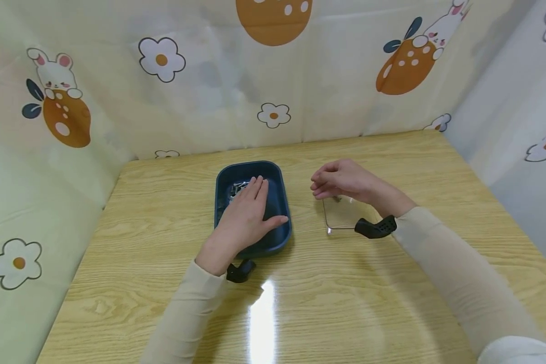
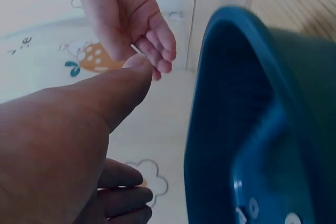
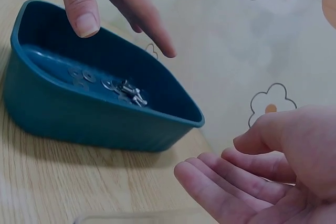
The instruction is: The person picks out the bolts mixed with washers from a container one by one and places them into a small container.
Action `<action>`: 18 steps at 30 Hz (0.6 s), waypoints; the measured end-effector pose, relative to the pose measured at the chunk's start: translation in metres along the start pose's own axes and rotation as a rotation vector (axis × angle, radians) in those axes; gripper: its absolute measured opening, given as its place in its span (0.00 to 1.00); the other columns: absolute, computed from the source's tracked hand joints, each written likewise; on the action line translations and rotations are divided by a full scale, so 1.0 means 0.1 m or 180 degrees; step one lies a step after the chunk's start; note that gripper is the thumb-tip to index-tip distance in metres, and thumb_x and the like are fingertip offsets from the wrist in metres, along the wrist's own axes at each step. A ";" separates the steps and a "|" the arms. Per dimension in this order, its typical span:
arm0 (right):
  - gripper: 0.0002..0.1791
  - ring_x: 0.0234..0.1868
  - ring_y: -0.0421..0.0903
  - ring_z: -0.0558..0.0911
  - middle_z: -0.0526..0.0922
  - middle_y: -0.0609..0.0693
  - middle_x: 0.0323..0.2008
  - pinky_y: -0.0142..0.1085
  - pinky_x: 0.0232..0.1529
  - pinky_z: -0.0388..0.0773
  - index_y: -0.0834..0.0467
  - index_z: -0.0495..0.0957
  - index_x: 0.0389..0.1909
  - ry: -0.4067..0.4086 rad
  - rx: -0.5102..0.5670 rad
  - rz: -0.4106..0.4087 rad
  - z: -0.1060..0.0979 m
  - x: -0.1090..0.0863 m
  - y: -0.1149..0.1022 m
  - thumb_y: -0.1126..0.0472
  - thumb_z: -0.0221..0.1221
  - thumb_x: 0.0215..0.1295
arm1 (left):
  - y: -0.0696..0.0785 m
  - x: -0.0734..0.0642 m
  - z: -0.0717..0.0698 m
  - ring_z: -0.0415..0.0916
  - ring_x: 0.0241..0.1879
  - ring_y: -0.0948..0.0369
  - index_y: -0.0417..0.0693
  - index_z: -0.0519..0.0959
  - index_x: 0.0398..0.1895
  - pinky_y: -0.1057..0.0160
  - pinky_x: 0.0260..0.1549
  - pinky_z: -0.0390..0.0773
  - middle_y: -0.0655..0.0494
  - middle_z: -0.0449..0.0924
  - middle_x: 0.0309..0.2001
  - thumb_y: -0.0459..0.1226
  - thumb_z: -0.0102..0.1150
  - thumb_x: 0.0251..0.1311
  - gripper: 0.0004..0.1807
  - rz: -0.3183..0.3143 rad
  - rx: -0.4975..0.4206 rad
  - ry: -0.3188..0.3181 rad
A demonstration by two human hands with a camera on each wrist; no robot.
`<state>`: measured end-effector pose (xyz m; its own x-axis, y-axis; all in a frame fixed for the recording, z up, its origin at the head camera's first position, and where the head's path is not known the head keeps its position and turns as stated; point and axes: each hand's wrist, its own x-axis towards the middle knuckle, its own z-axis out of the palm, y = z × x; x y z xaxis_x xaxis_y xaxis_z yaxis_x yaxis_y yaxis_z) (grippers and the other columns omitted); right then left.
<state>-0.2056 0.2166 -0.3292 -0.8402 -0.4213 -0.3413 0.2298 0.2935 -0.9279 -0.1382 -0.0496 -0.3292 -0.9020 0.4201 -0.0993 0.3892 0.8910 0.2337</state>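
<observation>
A dark blue plastic bin (image 1: 279, 241) stands on the table, with small metal screws (image 3: 135, 95) and flat washers (image 3: 88, 77) on its floor. My left hand (image 1: 245, 215) hovers above the bin, its fingers straight and thumb spread, holding nothing visible. To the right, my right hand (image 1: 346, 179) is over the far part of a shallow clear box (image 1: 346, 217). Its fingers (image 3: 231, 182) are loosely bent, and nothing shows between them and the thumb in the right wrist view. A small dark bit lies by the box's far side, partly hidden by that hand.
The wood-grain table (image 1: 164, 212) carries the bin and the clear box side by side. A patterned curtain (image 1: 227, 111) hangs along the back and both sides. Black wrist-worn devices (image 1: 375, 227) sit at both wrists.
</observation>
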 end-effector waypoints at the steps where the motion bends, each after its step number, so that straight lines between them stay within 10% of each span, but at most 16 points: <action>1: 0.21 0.45 0.48 0.87 0.82 0.58 0.44 0.41 0.52 0.84 0.75 0.68 0.60 -0.0007 0.0013 -0.0007 0.01 0.01 -0.01 0.62 0.47 0.78 | -0.03 -0.02 -0.01 0.39 0.80 0.52 0.42 0.46 0.79 0.49 0.77 0.50 0.46 0.42 0.80 0.66 0.48 0.65 0.52 -0.0014 -0.0020 0.0010; 18: 0.19 0.44 0.49 0.87 0.83 0.58 0.43 0.46 0.55 0.82 0.74 0.69 0.58 -0.0046 0.0109 -0.0060 0.27 0.26 -0.11 0.63 0.47 0.77 | -0.39 -0.23 -0.03 0.38 0.80 0.50 0.40 0.46 0.79 0.48 0.77 0.48 0.44 0.43 0.80 0.66 0.53 0.62 0.55 -0.0252 -0.0145 0.0126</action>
<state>-0.2161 0.1792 -0.3320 -0.8374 -0.4390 -0.3255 0.2307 0.2560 -0.9387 -0.1330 -0.0950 -0.3333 -0.9366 0.3407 -0.0812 0.3084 0.9120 0.2704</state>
